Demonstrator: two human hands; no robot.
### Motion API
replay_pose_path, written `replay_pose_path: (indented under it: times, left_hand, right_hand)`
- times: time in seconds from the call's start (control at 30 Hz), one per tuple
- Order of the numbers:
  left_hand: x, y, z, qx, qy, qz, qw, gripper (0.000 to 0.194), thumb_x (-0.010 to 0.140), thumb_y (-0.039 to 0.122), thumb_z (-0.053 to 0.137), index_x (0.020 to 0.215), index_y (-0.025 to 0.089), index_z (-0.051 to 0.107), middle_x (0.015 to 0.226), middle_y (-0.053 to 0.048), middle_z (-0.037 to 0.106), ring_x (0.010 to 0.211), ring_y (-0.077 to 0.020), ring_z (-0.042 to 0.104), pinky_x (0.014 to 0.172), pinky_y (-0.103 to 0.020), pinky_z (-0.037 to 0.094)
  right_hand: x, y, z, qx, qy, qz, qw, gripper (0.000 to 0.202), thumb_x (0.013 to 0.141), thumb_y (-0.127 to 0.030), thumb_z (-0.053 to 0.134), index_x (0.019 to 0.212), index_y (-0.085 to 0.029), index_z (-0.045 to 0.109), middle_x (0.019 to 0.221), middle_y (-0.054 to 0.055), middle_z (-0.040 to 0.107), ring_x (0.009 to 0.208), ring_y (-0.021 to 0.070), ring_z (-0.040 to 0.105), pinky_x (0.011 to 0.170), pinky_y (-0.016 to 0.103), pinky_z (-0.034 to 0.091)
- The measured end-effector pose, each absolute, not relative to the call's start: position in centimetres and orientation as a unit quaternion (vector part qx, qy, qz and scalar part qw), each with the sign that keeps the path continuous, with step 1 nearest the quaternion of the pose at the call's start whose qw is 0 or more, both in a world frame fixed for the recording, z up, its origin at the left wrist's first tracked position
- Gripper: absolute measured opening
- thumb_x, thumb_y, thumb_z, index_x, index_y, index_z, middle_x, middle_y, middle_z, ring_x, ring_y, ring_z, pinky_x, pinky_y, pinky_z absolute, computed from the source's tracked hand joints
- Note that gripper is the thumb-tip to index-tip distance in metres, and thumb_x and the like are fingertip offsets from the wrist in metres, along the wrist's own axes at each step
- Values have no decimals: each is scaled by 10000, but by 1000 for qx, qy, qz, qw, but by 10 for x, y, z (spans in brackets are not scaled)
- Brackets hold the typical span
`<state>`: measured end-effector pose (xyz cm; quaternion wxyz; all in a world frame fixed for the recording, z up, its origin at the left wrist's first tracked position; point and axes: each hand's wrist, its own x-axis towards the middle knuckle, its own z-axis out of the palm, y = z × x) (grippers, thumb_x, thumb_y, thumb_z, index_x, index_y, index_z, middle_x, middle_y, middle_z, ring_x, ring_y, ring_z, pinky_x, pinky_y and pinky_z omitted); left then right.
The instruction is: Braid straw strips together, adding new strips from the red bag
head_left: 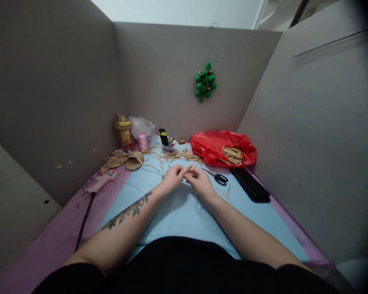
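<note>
My left hand [173,178] and my right hand [200,181] meet over the light blue table cover [184,220]. Between their fingertips is a small piece of dried straw [188,168], pinched from both sides; the fingers hide most of it. Just right of my right hand lies a pair of scissors with black handles [221,179]. Loose straw strands [184,155] are strewn beyond my hands. A red plastic bag [207,147] behind them lies with its mouth toward me, showing a bundle of straw [234,155].
Grey panels [184,81] wall three sides; a green ornament [206,83] hangs at the back. On the left are a power strip [102,182], woven pieces [135,160], a pink thread spool [142,142] and a lidded cup [124,134]. A black case [250,185] lies right, a pen cup [168,148] behind.
</note>
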<state>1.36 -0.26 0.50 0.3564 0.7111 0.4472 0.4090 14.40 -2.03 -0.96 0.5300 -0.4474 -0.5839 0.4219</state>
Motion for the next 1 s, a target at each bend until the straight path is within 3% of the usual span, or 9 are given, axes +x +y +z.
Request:
replay_pose_path:
  times: [0.13, 0.27, 0.57, 0.7, 1.0]
  left_hand:
    - [12, -1, 3, 731, 471, 391, 301, 189, 745, 274, 451, 607, 151, 492, 561, 29, 481, 560, -94, 428, 528, -203, 322]
    - [12, -2, 1, 725, 478, 375, 324, 215, 751, 307, 446, 629, 148, 524, 554, 24, 511, 535, -95, 447, 520, -206, 335]
    - [6, 4, 2, 742, 444, 388, 319, 213, 723, 281, 489, 781, 136, 634, 703, -14, 626, 640, -117, 518, 594, -213, 386]
    - [7, -2, 8, 738, 454, 378, 327, 231, 718, 288, 498, 761, 130, 661, 665, -13, 624, 614, -114, 511, 572, -207, 378]
    - [12, -16, 18, 775, 399, 369, 323, 274, 769, 274, 448, 743, 120, 673, 673, -15, 629, 617, -104, 500, 579, -191, 367]
  right_hand:
    - [148, -20, -8, -485, -591, 373, 526, 124, 652, -275, 582, 620, -162, 544, 520, -33, 492, 500, 100, 433, 504, 226, 336]
    - [152, -18, -7, -493, -602, 346, 525, 126, 660, -265, 551, 582, -170, 528, 492, -45, 456, 481, 97, 387, 483, 225, 302]
    - [153, -19, -7, -509, -636, 267, 515, 158, 708, -295, 510, 602, -182, 480, 565, -26, 495, 546, 117, 427, 532, 233, 327]
    - [151, -21, -7, -520, -641, 227, 517, 147, 722, -282, 484, 609, -189, 472, 559, -25, 490, 541, 121, 435, 527, 237, 330]
    - [152, -19, -3, -490, -547, 389, 557, 134, 679, -284, 543, 621, -181, 481, 519, -23, 529, 495, 118, 513, 477, 225, 391]
